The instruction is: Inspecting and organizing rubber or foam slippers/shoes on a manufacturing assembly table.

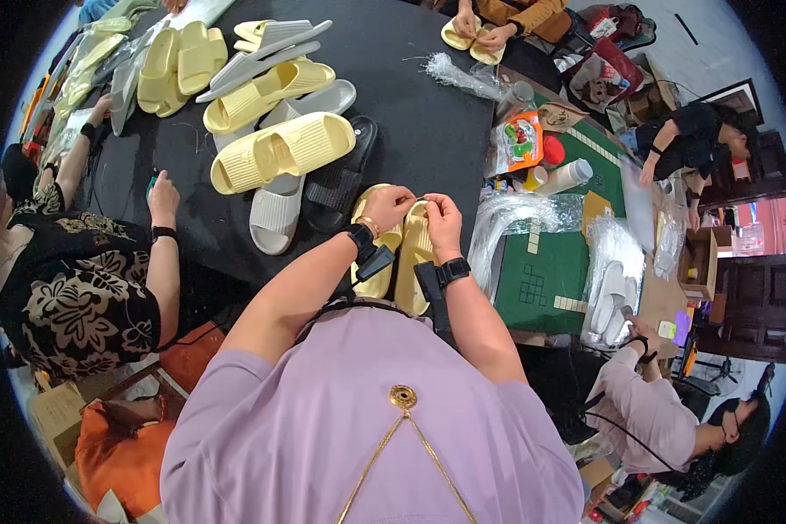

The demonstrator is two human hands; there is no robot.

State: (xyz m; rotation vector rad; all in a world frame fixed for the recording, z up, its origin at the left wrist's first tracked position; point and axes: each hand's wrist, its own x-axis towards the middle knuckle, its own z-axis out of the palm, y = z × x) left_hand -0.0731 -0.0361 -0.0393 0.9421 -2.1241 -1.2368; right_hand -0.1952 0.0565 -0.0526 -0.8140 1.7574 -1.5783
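Observation:
A pair of pale yellow slippers lies close in front of me on the black table. My left hand (388, 208) is over the far end of the left slipper (375, 278), fingertips pinched. Its partner, the right slipper (415, 262), has my right hand (445, 225) at its far end, with thumb and finger pressed together. The two hands nearly meet; whatever sits between the fingertips is too small to make out. Just left of them lie a black slipper (345, 179), a grey slipper (275, 218) and a large yellow slipper (279, 153) resting across others.
More yellow and grey slippers (262, 52) are heaped farther off on the black table (437, 131). Clear plastic strands (463, 77) and a white bottle (566, 177) lie at right, beside a green mat (533, 284). Co-workers' hands (163, 199) work at left, far side and right.

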